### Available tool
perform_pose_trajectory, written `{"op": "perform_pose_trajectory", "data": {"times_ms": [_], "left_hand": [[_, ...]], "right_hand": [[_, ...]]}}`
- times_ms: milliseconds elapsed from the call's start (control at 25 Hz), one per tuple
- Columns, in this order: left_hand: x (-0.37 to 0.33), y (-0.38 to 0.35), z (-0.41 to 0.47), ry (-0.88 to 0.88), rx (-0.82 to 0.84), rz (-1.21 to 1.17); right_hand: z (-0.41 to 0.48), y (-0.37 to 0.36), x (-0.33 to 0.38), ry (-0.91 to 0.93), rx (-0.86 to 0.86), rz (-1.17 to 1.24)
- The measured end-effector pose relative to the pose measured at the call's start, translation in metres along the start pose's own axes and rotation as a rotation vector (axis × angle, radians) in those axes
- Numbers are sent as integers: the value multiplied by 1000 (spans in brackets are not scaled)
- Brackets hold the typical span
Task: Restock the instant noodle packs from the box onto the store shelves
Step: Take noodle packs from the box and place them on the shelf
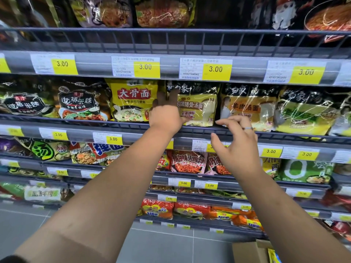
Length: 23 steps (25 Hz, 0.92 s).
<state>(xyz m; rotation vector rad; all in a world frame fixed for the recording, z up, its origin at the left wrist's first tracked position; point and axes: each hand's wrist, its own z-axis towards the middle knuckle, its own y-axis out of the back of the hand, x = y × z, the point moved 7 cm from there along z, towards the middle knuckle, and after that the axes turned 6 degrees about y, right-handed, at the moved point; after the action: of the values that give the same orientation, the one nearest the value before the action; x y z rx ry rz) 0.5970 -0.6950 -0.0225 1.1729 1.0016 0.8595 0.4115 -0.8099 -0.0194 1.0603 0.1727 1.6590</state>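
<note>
A yellow-and-black noodle pack (199, 107) stands upright on the second shelf (205, 130) from the top, between a yellow pack (131, 100) and an orange-labelled pack (248, 109). My left hand (165, 114) reaches into the gap at that pack's left edge, fingers pressed against it. My right hand (235, 147) hovers just in front of the shelf rail below the pack's right corner, fingers spread and holding nothing. The cardboard box (252, 251) sits on the floor at bottom right with a yellow pack (273, 257) showing inside.
Shelves above and below are packed with noodle packs behind wire rails, with yellow price tags (215, 70) on each edge. Grey tiled floor (171, 243) lies below. Red packs (190, 162) fill the shelf under my hands.
</note>
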Motion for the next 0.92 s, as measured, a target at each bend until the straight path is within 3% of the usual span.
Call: {"op": "perform_pose_trajectory", "data": {"times_ms": [160, 360, 480, 640, 920], "left_hand": [[-3, 5, -1, 21, -76, -129], [-6, 4, -7, 29, -43, 15], [-8, 15, -30, 54, -120, -59], [-38, 21, -88, -188, -222, -413], [-147, -23, -206, -419, 19, -680]], "right_hand": [[-8, -1, -3, -34, 17, -38], [-20, 8, -7, -48, 23, -61], [-28, 20, -14, -71, 38, -66], [-49, 54, -34, -125, 28, -90], [-113, 142, -106, -258, 20, -102]]}}
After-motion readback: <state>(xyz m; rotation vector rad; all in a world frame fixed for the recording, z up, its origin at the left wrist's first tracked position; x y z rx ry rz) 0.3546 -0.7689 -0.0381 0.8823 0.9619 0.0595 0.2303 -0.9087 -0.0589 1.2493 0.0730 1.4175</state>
